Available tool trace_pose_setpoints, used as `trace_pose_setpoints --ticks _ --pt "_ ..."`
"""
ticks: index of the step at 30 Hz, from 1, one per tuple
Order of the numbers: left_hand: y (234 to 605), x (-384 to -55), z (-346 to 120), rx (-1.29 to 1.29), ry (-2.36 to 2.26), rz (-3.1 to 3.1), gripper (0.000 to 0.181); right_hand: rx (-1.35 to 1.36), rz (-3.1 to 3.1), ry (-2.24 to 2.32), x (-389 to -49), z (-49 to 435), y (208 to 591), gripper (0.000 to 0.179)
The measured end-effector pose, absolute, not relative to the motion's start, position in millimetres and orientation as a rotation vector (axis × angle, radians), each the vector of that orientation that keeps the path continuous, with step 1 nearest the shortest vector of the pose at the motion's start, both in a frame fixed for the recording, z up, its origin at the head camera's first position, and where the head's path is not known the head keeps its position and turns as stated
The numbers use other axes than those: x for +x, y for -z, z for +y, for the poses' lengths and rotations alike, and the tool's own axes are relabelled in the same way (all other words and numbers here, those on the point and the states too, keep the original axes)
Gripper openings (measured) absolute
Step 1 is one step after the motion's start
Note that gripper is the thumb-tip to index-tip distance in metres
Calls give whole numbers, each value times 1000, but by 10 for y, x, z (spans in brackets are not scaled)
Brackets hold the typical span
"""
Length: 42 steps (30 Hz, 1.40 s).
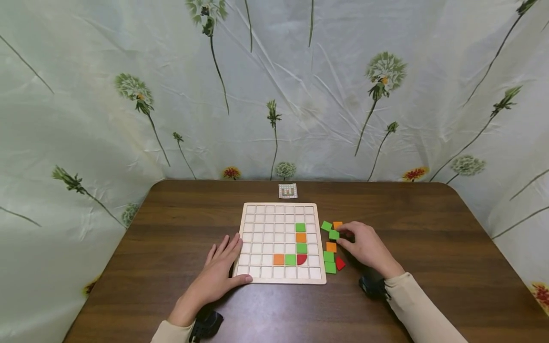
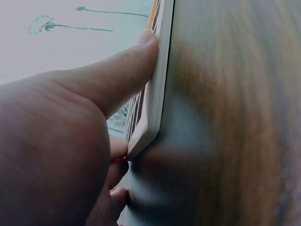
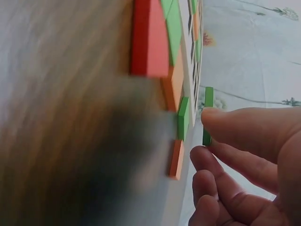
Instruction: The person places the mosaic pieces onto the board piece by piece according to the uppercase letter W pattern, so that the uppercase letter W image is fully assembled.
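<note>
A white square grid board (image 1: 257, 274) with a pale wooden rim lies on the table. My left hand (image 1: 219, 278) rests at its near left corner, thumb on the near edge and fingers straight along the left side. To the right of the board, my right hand (image 1: 364, 245) pinches a small green square tile (image 3: 208, 96) between thumb and forefinger. In the right wrist view that tile is held on edge, apart from the others. Green, orange and red tiles stand in the grid, among them a red quarter-round tile (image 1: 302, 259) and an orange tile (image 1: 279, 259).
Loose tiles lie along the board's right side: several green ones (image 1: 329, 267), an orange one (image 1: 331, 247) and a red piece (image 1: 340, 263). A small patterned card (image 1: 288, 191) lies near the far edge of the brown table (image 1: 193, 205). Behind hangs a flowered curtain (image 1: 274, 71).
</note>
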<state>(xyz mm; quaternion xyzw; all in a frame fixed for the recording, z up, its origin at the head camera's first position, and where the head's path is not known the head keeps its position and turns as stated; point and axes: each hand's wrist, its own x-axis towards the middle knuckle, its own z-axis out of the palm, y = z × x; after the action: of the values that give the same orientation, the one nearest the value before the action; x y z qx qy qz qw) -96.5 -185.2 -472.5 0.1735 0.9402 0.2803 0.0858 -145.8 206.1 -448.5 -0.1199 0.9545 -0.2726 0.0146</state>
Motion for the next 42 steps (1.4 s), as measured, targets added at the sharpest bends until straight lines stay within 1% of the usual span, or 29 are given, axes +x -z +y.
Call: trace_pose_setpoints --ticks 15,22,29,42 --pt "4742 -991 -1825 526 -831 2800 102 -419 2958 996 -1367 1789 4420 28" --pt "4749 -969 -1845 514 -839 2796 102 -498 2944 1067 -1336 1611 4430 27" --pt "4752 -954 -1851 506 -850 2790 102 -555 2931 1083 -1303 1486 4427 24" --pt "4746 -984 -1845 506 -843 2799 103 -622 2937 1082 -1322 1216 4422 25"
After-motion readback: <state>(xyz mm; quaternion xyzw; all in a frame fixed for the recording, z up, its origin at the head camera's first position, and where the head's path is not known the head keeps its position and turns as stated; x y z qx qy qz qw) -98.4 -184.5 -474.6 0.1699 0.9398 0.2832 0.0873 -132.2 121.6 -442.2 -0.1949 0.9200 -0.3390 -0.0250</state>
